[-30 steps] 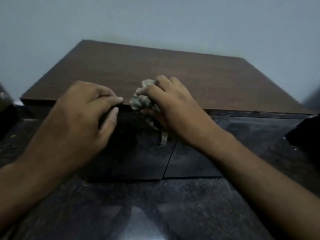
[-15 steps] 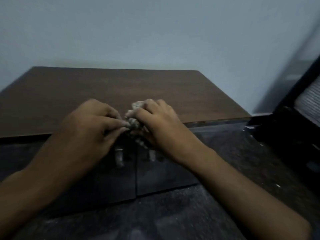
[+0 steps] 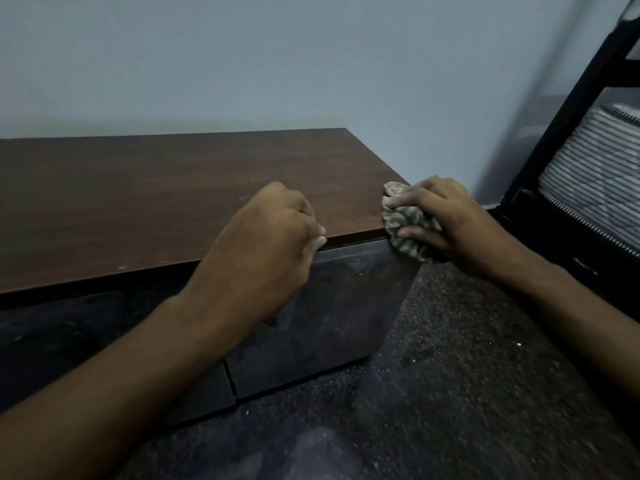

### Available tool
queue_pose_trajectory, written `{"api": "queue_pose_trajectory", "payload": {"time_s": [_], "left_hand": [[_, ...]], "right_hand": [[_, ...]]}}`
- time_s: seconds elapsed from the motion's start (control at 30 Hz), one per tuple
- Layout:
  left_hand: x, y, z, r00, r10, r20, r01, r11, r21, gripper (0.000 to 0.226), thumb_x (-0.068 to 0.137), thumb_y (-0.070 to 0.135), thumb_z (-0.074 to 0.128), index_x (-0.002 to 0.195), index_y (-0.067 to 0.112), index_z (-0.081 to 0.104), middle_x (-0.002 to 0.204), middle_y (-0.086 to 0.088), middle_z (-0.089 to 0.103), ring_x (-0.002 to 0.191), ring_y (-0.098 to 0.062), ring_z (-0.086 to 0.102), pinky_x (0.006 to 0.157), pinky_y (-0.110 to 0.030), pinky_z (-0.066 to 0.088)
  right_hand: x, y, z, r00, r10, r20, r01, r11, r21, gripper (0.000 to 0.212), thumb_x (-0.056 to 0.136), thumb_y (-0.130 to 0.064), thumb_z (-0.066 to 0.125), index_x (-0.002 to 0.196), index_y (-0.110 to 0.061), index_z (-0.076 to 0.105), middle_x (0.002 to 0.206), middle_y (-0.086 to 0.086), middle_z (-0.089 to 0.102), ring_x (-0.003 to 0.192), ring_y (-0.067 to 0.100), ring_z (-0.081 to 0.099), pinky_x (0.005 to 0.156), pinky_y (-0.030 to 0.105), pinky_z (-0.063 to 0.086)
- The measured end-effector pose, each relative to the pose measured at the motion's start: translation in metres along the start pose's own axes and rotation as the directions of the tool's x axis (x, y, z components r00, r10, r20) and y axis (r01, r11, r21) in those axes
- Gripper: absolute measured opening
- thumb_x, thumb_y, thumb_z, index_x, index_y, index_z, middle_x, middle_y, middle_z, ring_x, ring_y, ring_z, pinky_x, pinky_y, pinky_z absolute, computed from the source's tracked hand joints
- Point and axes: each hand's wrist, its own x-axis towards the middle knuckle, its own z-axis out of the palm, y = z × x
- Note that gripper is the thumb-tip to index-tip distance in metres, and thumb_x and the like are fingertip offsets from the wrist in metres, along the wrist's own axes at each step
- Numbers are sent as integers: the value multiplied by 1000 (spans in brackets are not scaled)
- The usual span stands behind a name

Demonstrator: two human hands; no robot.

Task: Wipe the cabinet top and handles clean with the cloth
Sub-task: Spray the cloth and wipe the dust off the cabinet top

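Observation:
A low cabinet with a dark brown wooden top (image 3: 149, 195) stands against the wall, its dark doors (image 3: 332, 317) facing me. My right hand (image 3: 446, 220) grips a crumpled patterned cloth (image 3: 403, 220) and presses it on the front right corner of the top. My left hand (image 3: 270, 244) rests curled on the front edge of the top, fingers bent over the upper rim of the right door. The door handles are hidden behind my left hand and forearm.
A pale blue wall (image 3: 277, 64) rises behind the cabinet. At the right stands a black frame (image 3: 568, 109) with a striped grey mattress or cushion (image 3: 595, 168). A dark speckled floor (image 3: 450, 393) lies below and to the right.
My right hand has slid the cloth from the middle of the front edge to the right corner. My left hand stays on the front edge. The view has shifted right.

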Motion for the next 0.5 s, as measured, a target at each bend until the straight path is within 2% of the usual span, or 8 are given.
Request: {"api": "queue_pose_trajectory", "payload": {"time_s": [0.13,0.23,0.33,0.43,0.5], "left_hand": [[8,11,12,999,26,-18,-27,999,-19,9,86,19,72,85,13,78,83,3,64,83,-15,52,65,-28,43],[13,12,20,998,61,-28,-61,998,-13,7,85,17,73,82,13,78,83,2,64,82,-17,52,62,-32,46],[13,8,16,995,96,-14,-96,995,4,8,84,18,73,82,14,79,81,2,65,81,-17,53,61,-32,45],[1,-6,-2,997,79,-14,-79,996,36,9,83,21,72,82,16,79,79,4,65,80,-16,54,62,-29,42],[-15,-20,-17,998,63,-29,-61,995,75,9,82,22,73,83,16,80,80,4,66,80,-17,55,63,-30,45]], "right_hand": [[-4,-7,5,994,76,-78,-77,997,-14,41,92,-53,53,124,-28,63,120,0,56,112,23,48,95,33,36],[6,-33,20,997,-5,-77,1,999,-48,42,92,-53,52,125,-28,62,122,-1,56,114,22,48,98,40,41],[10,-28,17,995,-79,-56,78,997,-20,44,92,-51,55,126,-24,63,121,-4,56,113,18,49,99,32,39],[-10,6,7,989,48,-142,-41,998,48,47,91,-48,58,126,-18,65,120,-7,54,113,15,51,100,17,33],[-28,16,8,955,184,-232,-162,981,111,46,92,-43,63,130,-16,61,121,-4,57,116,21,55,101,17,35]]}}
